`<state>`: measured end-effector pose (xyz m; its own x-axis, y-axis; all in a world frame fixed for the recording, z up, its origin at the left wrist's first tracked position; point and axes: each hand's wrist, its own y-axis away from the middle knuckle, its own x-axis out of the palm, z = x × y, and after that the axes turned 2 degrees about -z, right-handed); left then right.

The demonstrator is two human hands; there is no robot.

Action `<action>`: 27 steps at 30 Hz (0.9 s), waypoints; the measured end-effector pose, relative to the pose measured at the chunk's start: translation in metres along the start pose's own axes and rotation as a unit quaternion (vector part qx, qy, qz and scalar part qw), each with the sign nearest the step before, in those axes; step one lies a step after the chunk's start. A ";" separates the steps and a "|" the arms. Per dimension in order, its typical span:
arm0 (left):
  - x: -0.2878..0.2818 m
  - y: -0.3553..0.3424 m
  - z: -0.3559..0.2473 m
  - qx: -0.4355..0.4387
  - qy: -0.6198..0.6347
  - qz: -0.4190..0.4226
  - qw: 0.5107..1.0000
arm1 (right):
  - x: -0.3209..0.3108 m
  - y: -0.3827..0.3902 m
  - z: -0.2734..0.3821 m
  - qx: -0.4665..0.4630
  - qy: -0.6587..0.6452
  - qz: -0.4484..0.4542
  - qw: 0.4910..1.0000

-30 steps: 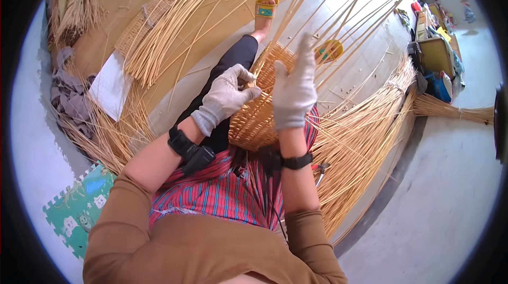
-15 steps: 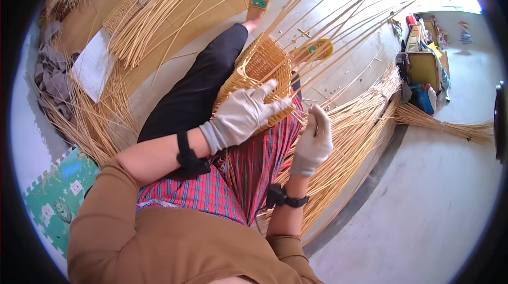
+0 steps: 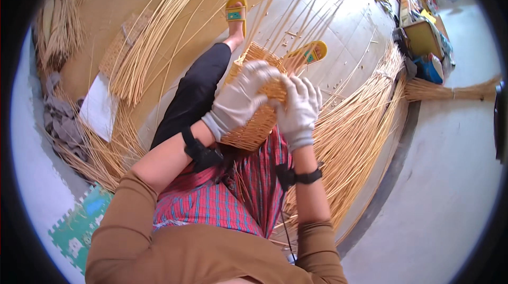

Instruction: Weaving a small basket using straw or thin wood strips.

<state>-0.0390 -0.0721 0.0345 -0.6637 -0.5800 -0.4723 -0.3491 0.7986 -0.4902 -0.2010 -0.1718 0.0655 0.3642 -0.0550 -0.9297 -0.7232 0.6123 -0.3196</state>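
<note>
A half-woven wicker basket (image 3: 247, 137) rests on my lap between my knees, with long loose strands (image 3: 286, 14) fanning out from its far side. My left hand (image 3: 236, 96), in a pale work glove, lies over the basket's left side with its fingers curled onto the upper edge. On the right side, my gloved right hand (image 3: 299, 105) has its fingers bent against the basket's edge. The two hands nearly meet at the top and hide the weave between them. Whether a single strand is pinched there cannot be made out.
A large bundle of wicker strands (image 3: 354, 130) lies on the floor to my right. Beyond it stands a cabinet (image 3: 422, 39) piled with things. To the left are a flat woven piece (image 3: 123, 45), more strands (image 3: 153, 35), a white sheet (image 3: 99, 108) and a grey cloth (image 3: 62, 120).
My right hand has come up and inward from beside the basket onto its right edge. My left hand's fingers have curled in. The basket has turned, and its loose strands now point more straight ahead.
</note>
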 end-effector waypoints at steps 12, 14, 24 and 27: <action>-0.025 -0.106 0.096 -0.008 -0.137 0.119 0.983 | 0.071 -0.096 -0.008 0.010 0.053 -0.026 0.998; -0.025 -0.122 0.096 -0.014 -0.138 0.146 0.979 | 0.077 -0.100 -0.012 0.000 0.044 -0.094 0.995; -0.008 -0.128 0.113 -0.069 -0.188 0.123 0.972 | 0.070 -0.061 -0.047 -0.012 -0.073 -0.152 0.986; -0.012 -0.135 0.118 -0.079 -0.203 0.120 0.969 | 0.039 0.034 -0.065 0.138 -0.185 -0.145 0.962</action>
<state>0.0942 -0.1918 0.0194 -0.4350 -0.3651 -0.8231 -0.3362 0.9139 -0.2277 -0.2494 -0.2042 0.0065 0.7478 -0.0015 -0.6639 -0.3956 0.8022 -0.4473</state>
